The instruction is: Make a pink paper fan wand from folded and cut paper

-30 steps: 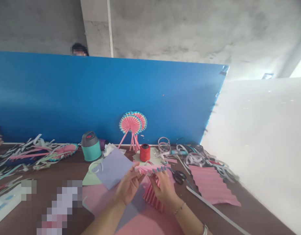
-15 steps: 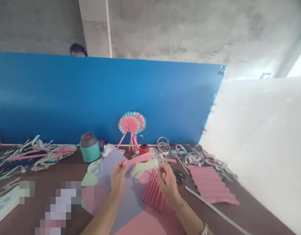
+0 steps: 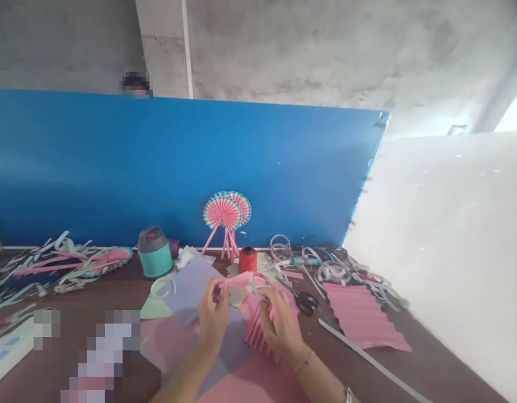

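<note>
My left hand point(image 3: 213, 312) pinches a narrow pink paper strip point(image 3: 240, 279), which stretches right toward my other hand. Closed at the fingertips, my right hand point(image 3: 280, 322) holds a thin white strip point(image 3: 255, 284) that bends into a loop. Under the right hand lies pleated pink paper point(image 3: 255, 336), partly covered by the fingers. A pale piece of paper point(image 3: 238, 295) rests between the hands. Below them are overlapping purple sheets point(image 3: 195, 280) and pink sheets point(image 3: 250, 386). Black-handled scissors point(image 3: 306, 302) lie just right of the right hand.
Behind the hands stand a red thread spool point(image 3: 247, 259), finished pink paper fans point(image 3: 223, 214) and a teal-and-grey container point(image 3: 155, 254). Paper scraps point(image 3: 60, 257) pile up at left. Curled strips point(image 3: 334, 272) and wavy pink paper point(image 3: 363, 316) lie right. A blue partition point(image 3: 178, 168) closes the back.
Both hands have come closer together, the right moving left and down over the pleated paper. The pink strip has dropped lower, and the white strip now curls into a loop. More of the scissors shows.
</note>
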`<action>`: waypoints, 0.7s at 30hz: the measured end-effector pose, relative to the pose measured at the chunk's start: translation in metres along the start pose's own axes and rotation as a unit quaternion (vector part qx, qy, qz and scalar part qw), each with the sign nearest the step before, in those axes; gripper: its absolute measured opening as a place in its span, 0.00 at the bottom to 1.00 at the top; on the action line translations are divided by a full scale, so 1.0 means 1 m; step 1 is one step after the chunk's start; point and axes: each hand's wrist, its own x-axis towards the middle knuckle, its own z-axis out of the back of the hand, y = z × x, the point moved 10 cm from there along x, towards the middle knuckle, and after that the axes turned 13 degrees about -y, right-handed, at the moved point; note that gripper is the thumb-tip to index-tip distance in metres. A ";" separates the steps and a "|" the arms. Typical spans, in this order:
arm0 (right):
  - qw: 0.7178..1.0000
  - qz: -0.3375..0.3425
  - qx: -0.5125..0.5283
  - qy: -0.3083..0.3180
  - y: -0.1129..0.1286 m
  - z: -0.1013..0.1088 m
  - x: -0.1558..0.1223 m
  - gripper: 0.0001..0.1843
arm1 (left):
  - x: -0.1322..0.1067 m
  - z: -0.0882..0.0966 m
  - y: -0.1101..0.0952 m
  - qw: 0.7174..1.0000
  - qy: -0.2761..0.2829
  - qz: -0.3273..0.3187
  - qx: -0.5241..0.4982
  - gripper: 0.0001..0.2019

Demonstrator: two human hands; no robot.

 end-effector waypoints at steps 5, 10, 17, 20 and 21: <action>0.998 -0.049 0.005 0.036 -0.012 -0.012 -0.002 0.12 | -0.012 -0.022 0.002 0.990 0.099 0.063 -0.082 0.08; 0.997 -0.070 0.032 0.034 -0.013 -0.010 0.001 0.11 | -0.016 -0.025 -0.007 0.984 0.116 0.040 -0.127 0.10; 0.994 -0.094 0.028 0.039 -0.015 -0.012 0.001 0.12 | -0.012 -0.015 0.000 0.989 0.071 0.078 -0.104 0.09; 0.994 -0.090 0.036 0.048 -0.015 -0.015 -0.001 0.12 | -0.013 -0.017 0.000 0.987 0.084 0.080 -0.111 0.12; 0.994 -0.089 0.034 0.046 -0.015 -0.015 -0.001 0.13 | -0.013 -0.017 0.001 0.986 0.080 0.086 -0.116 0.13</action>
